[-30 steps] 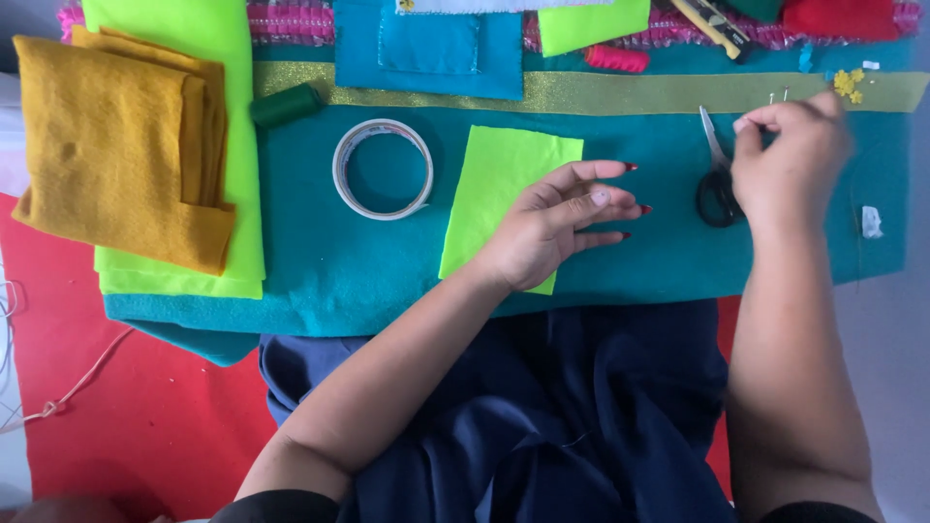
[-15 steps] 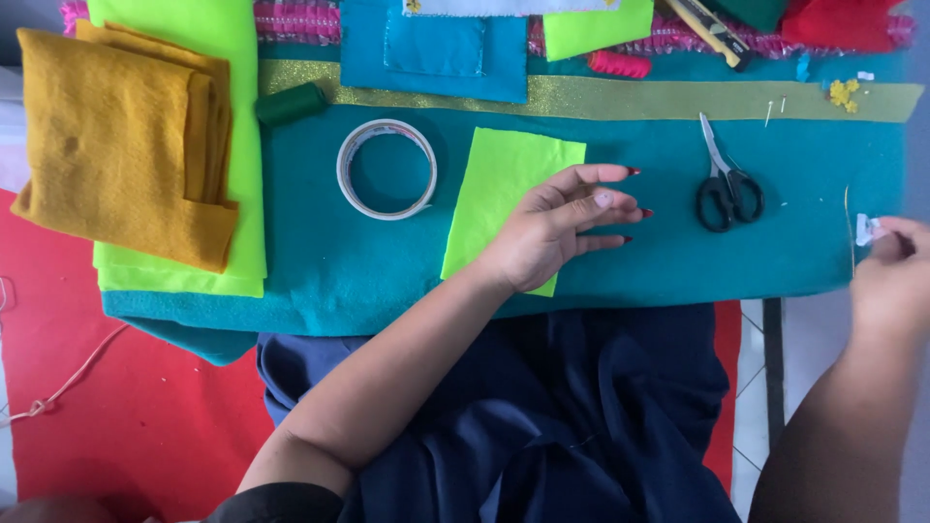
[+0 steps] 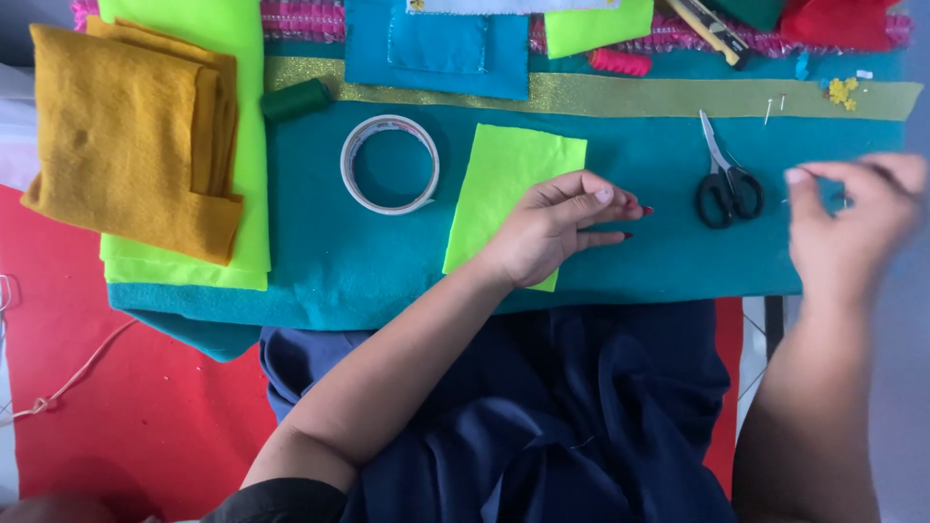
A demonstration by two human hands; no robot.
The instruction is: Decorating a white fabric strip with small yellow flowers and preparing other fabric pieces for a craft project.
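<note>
One lime felt rectangle (image 3: 509, 189), flat | left hand (image 3: 552, 228) pressing it; right hand (image 3: 843, 228) blurred, grip unclear

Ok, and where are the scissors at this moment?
In the head view the black-handled scissors lie on the teal felt right of centre, between the left hand resting on the lime felt rectangle and the blurred right hand, untouched by either.

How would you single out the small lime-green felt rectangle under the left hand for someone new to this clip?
Start at the large teal felt sheet covering the table. Near its middle, just right of the clear tape ring, lies a small lime-green felt rectangle, with the left hand resting on its lower right corner. Unlike the bigger lime piece on the left, nothing is stacked on it.
</note>
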